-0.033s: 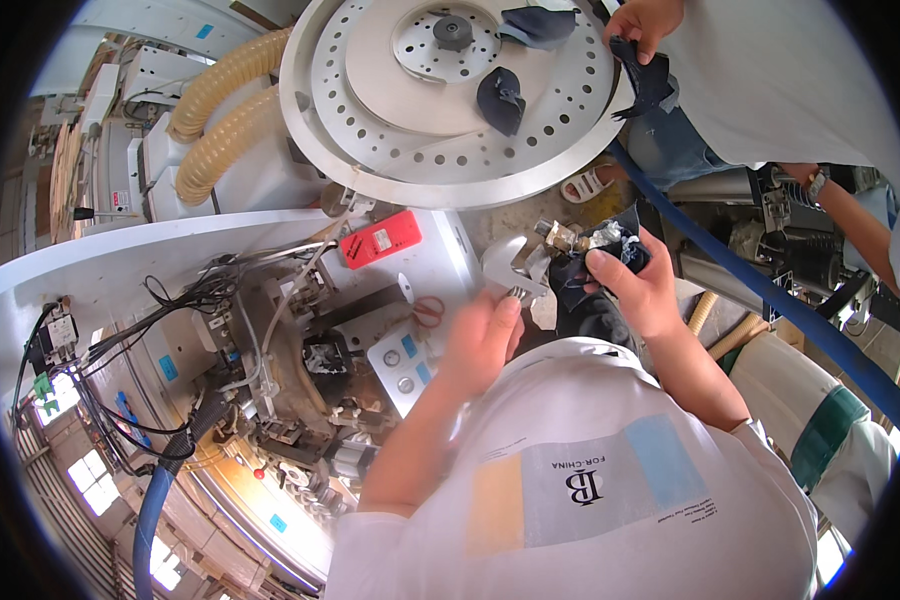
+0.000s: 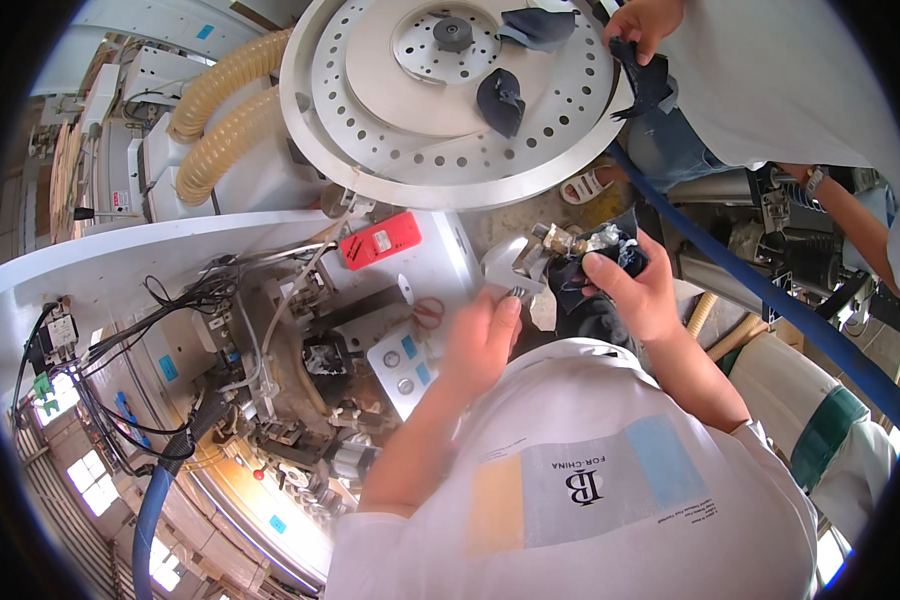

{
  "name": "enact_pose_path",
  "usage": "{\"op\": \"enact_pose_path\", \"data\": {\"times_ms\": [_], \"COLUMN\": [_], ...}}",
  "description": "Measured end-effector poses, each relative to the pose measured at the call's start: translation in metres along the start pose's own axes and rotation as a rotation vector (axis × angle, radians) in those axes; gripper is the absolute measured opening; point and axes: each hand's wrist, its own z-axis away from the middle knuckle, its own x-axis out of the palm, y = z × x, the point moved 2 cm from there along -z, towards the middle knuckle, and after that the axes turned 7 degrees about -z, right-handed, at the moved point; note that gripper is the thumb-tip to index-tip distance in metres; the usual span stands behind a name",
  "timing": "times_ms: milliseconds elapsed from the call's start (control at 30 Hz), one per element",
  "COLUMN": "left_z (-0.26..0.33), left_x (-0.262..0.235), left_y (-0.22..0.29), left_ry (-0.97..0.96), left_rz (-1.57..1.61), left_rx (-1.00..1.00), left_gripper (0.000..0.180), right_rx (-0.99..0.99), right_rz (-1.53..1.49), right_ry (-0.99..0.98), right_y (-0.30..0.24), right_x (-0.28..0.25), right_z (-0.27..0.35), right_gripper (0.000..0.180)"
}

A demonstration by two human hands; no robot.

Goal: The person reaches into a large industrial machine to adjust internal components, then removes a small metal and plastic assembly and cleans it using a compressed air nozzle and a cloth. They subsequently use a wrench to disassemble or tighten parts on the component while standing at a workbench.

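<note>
My left hand [image 2: 482,335] is closed round an adjustable wrench [image 2: 508,268], its silver jaws pointing up toward a brass fitting [image 2: 558,240]. Whether the jaws touch the fitting I cannot tell. Held in my right hand [image 2: 642,288] is a dark cloth [image 2: 572,282], bunched about the fitting, with my thumb pressed on top. Whitish material [image 2: 602,238] shows between the fitting and the cloth folds. The cloth hides the fitting's lower part and some of my right fingers.
A large round perforated metal plate [image 2: 440,160] carries dark cloth pieces [image 2: 502,102]. At upper right, another person's hand [image 2: 646,22] holds dark cloth. A red box [image 2: 381,240] and scissors [image 2: 429,312] lie on the machine at left. A blue hose [image 2: 760,280] runs along the right.
My right hand, with the cloth and brass fitting, has shifted very slightly left. The wrench stays in my left hand at nearly the same spot.
</note>
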Motion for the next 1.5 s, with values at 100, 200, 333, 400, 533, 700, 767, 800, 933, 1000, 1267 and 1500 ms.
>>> {"op": "enact_pose_path", "data": {"times_ms": [100, 200, 333, 400, 533, 700, 767, 800, 933, 1000, 1267, 1500], "left_z": [-0.002, -0.002, -0.002, -0.003, -0.005, -0.007, -0.007, -0.007, -0.009, -0.010, -0.013, -0.017], "left_x": [0.002, 0.003, 0.001, -0.001, -0.003, -0.004, -0.003, -0.003, -0.003, -0.004, 0.002, -0.005], "left_y": [0.009, 0.011, 0.015, 0.016, 0.020, 0.014, 0.015, 0.014, 0.019, 0.017, 0.007, 0.009], "left_ry": [0.225, 0.340, 0.375, 0.380, 0.446, 0.484, 0.479, 0.471, 0.442, 0.423, 0.450, 0.395], "left_rz": [-0.351, -0.499, -0.493, -0.502, -0.593, -0.710, -0.731, -0.723, -0.678, -0.700, -0.734, -0.792], "left_rx": [0.196, 0.279, 0.325, 0.328, 0.312, 0.275, 0.260, 0.250, 0.235, 0.230, 0.149, 0.119], "left_gripper": [0.029, 0.023, 0.022, 0.022, 0.018, 0.016, 0.016, 0.016, 0.017, 0.018, 0.025, 0.016], "right_rx": [-0.060, -0.106, -0.188, -0.213, -0.327, -0.348, -0.393, -0.415, -0.417, -0.396, -0.258, -0.265], "right_rz": [0.076, 0.160, 0.356, 0.386, 0.506, 0.611, 0.643, 0.659, 0.741, 0.688, 0.524, 0.612], "right_ry": [0.034, 0.043, 0.034, 0.032, 0.033, 0.051, 0.060, 0.066, 0.024, -0.005, 0.073, 0.090], "right_y": [0.005, 0.009, 0.003, 0.002, 0.006, 0.000, 0.002, 0.003, 0.003, 0.006, 0.012, 0.022], "right_x": [0.012, 0.018, 0.022, 0.025, 0.026, 0.031, 0.031, 0.031, 0.032, 0.036, 0.034, 0.033], "right_z": [0.005, 0.007, 0.010, 0.010, 0.007, 0.001, -0.001, -0.001, -0.007, -0.006, -0.009, -0.010], "right_gripper": [0.019, 0.022, 0.023, 0.024, 0.026, 0.028, 0.029, 0.029, 0.026, 0.023, 0.026, 0.026]}}
